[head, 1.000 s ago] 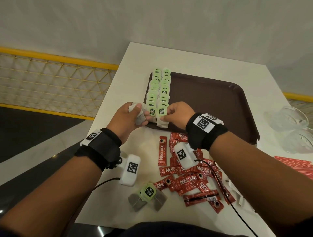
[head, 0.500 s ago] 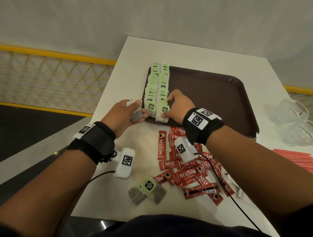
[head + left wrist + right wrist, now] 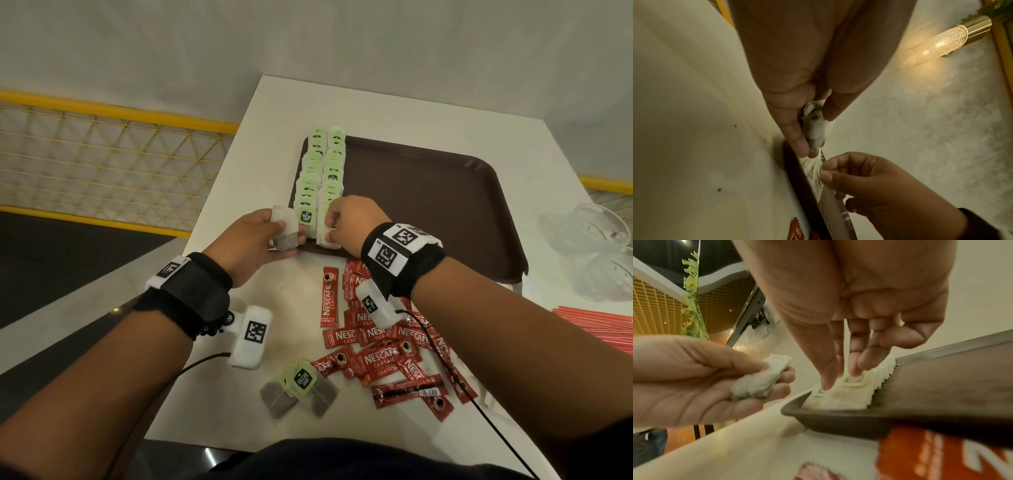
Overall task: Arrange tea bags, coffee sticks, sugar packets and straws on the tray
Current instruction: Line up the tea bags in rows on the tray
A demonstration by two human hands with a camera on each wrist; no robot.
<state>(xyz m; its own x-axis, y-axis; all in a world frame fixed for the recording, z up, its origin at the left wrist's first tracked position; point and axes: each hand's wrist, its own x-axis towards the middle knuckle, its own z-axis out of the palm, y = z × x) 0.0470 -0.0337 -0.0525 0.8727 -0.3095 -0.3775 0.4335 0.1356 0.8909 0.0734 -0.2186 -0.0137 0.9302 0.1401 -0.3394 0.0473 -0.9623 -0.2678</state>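
A brown tray (image 3: 428, 205) lies on the white table (image 3: 274, 113) with two rows of green-tagged tea bags (image 3: 322, 171) along its left side. My right hand (image 3: 330, 228) is at the near end of the right row. Its thumb and fingertips pinch the top of the nearest tea bag (image 3: 323, 238), which the right wrist view shows lying in the tray's corner (image 3: 849, 395). My left hand (image 3: 274, 236) hovers beside the tray's near-left corner and grips a small bundle of tea bags (image 3: 284, 229) (image 3: 760, 382) between thumb and fingers.
Red coffee sticks (image 3: 376, 346) lie in a loose pile on the table under my right wrist. Two loose tea bags (image 3: 301, 383) sit near the front edge. Red straws (image 3: 603, 325) and clear glasses (image 3: 599, 246) are at the right. A yellow railing (image 3: 102, 164) runs left of the table.
My right hand has set a tea bag down at the near end of the right row and keeps its fingertips on it. The left hand has stayed beside the tray with its bundle.
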